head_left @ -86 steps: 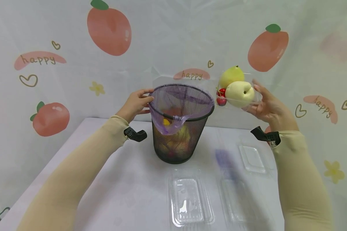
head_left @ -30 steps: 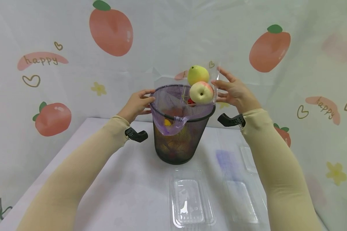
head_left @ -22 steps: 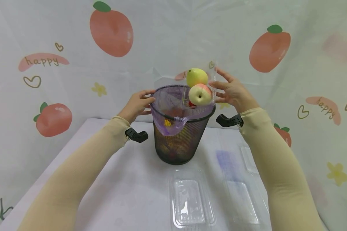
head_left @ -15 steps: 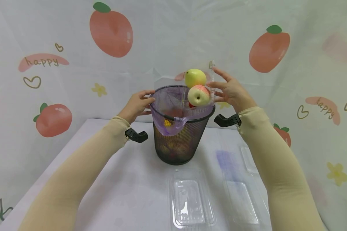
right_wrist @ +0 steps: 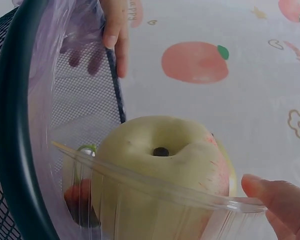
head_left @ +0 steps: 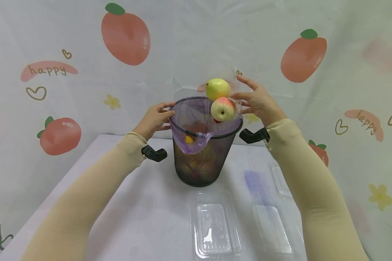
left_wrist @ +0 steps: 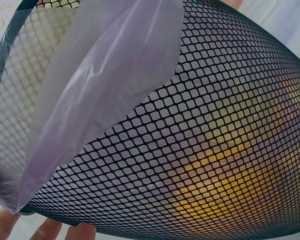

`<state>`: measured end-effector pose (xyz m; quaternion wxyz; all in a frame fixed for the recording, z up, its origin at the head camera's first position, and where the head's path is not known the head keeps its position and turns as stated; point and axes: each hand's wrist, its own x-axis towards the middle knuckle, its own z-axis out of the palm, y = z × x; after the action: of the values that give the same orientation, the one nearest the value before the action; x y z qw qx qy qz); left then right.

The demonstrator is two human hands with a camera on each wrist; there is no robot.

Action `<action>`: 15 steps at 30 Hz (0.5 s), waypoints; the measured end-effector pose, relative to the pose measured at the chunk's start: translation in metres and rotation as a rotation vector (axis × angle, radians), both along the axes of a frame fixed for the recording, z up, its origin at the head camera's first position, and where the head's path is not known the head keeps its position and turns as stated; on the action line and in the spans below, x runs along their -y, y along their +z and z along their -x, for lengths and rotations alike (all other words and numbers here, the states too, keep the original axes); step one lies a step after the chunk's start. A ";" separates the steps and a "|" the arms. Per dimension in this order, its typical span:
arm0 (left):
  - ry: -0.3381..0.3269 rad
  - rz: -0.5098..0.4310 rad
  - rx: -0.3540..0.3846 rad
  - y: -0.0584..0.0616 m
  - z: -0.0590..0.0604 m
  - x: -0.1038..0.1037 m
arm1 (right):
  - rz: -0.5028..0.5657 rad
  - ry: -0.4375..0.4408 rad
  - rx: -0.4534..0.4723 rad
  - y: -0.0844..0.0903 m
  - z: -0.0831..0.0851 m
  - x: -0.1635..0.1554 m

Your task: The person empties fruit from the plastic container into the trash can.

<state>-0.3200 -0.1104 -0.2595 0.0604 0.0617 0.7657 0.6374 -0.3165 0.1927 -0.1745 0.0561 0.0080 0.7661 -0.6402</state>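
Note:
A black mesh wastebasket (head_left: 196, 170) stands on the table, lined with a thin purple bag (head_left: 191, 145); fruit shows dimly through its mesh. My left hand (head_left: 152, 120) grips the rim at the left, thumb and fingers on either side. My right hand (head_left: 259, 103) holds a clear plastic container (right_wrist: 175, 192), steeply tilted above the basket's right rim; in the right wrist view the thumb lies on its edge. A yellow-green pear (head_left: 217, 89) and a pale peach with a pink blush (head_left: 223, 110) are in the container. Below them are red cherries (right_wrist: 79, 200), partly hidden.
In front of the basket lies a clear plastic tray (head_left: 213, 226). Another clear tray (head_left: 274, 228) is to its right, and a third (head_left: 281, 181) sits farther back, partly behind my right forearm. A fruit-printed cloth (head_left: 183, 43) hangs behind the table.
My right hand has carried the container leftward from beside the basket to above its rim, tipping it steeper. The pear and peach have rolled within it. My left hand keeps its place.

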 end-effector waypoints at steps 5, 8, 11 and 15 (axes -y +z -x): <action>0.002 0.000 -0.002 -0.001 0.001 0.000 | -0.052 0.006 -0.023 0.001 -0.001 0.002; 0.003 0.005 -0.002 -0.002 0.002 0.000 | -0.065 0.009 -0.025 0.002 -0.002 0.003; 0.000 0.009 -0.004 -0.002 0.003 0.000 | -0.071 0.015 -0.033 0.002 -0.002 0.004; -0.006 0.002 -0.005 -0.001 0.002 0.001 | -0.087 0.016 -0.048 0.002 -0.001 0.005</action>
<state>-0.3219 -0.1109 -0.2610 0.0606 0.0652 0.7664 0.6361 -0.3153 0.1878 -0.1726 0.0426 -0.0112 0.7943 -0.6060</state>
